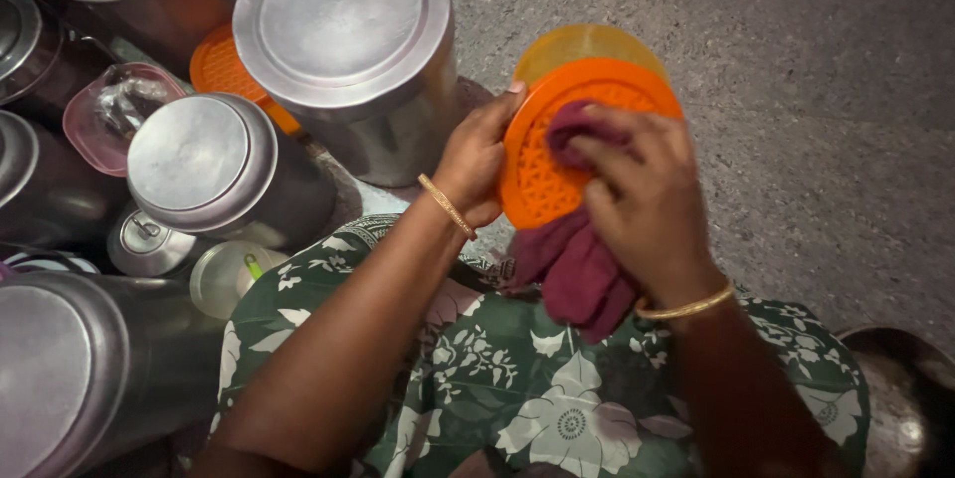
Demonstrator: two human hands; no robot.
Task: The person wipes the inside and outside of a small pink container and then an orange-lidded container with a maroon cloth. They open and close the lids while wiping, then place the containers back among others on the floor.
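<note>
My left hand (476, 155) grips the left edge of an orange plastic container (597, 65) whose round ribbed orange lid (537, 185) faces me. My right hand (642, 199) presses a maroon cloth (577, 269) against that lid; part of the cloth hangs down over my lap. A thin gold bangle sits on each wrist. I sit on the ground in a green floral garment.
Several lidded steel canisters crowd the left: a large one (348, 40), a smaller one (204, 155), another at the bottom left (60, 369). A second orange lid (219, 65) and a pink-rimmed clear box (114, 110) lie among them. Grey concrete floor (826, 120) stretches right; a dark metal vessel (905, 398) sits bottom right.
</note>
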